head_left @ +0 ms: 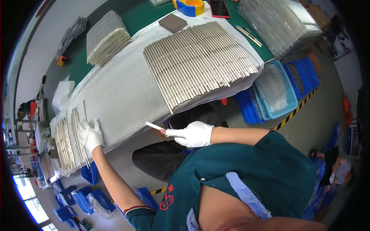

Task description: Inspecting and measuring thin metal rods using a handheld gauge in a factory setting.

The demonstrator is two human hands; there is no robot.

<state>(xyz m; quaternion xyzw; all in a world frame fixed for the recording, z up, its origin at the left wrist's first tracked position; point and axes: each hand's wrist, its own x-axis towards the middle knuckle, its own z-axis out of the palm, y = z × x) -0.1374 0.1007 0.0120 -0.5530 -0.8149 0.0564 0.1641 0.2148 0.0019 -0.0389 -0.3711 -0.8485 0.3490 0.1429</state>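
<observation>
My left hand (91, 135), in a white glove, lies with its fingers stretched and spread at the left end of the table, touching or just beside several thin metal rods (75, 133). More slim metal rods (64, 144) lie side by side left of them. My right hand (194, 134), gloved with a bare fingertip showing, is closed on a short white stick (154, 126) in front of the table edge. The stick points up and to the left. A wide row of silvery metal rods (198, 57) lies on the white cloth (119, 96), beyond my right hand.
A grey-brown block (172, 23), a tape roll (189, 7) and a phone (219, 8) sit at the far edge. Stacks of clear plastic trays (108, 38) stand at the back left and back right. Blue bins (302, 77) and a light-blue basket (287, 109) stand right of the table.
</observation>
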